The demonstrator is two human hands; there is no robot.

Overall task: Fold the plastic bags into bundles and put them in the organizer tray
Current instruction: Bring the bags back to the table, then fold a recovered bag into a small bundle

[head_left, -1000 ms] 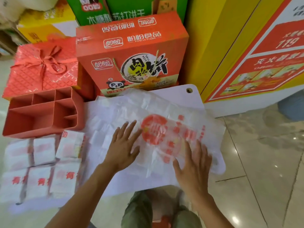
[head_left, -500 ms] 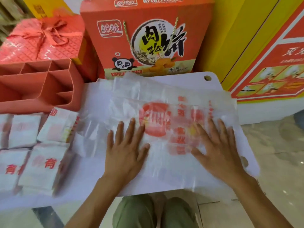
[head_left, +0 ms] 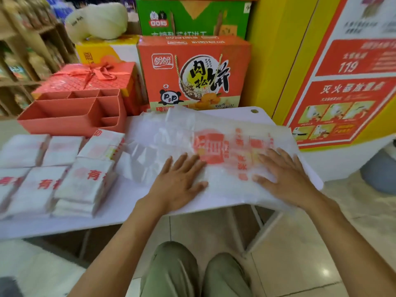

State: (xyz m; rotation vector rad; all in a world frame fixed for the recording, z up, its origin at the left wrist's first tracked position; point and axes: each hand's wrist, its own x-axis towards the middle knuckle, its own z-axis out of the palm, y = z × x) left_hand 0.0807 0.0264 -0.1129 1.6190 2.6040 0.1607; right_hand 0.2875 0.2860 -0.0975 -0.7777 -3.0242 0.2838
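A clear plastic bag (head_left: 227, 133) with red print lies spread flat on the white table (head_left: 120, 213). My left hand (head_left: 180, 183) presses flat on the bag's near left part, fingers straight. On the bag's right part my right hand (head_left: 287, 176) also lies flat with fingers spread. Several folded bag bundles (head_left: 85, 183) with red characters sit in rows on the table's left side. The orange organizer tray (head_left: 70, 116) with empty compartments stands behind the bundles at the back left.
An orange snack box (head_left: 192, 71) stands right behind the table, a red gift box (head_left: 85, 80) with a ribbon to its left. A yellow wall with a red poster (head_left: 347, 86) rises at the right. My knees (head_left: 197, 273) are below the table edge.
Both hands have stayed flat on the bag and slid slightly outward over it. The camera has tilted up and pulled back, showing more of the boxes and floor.
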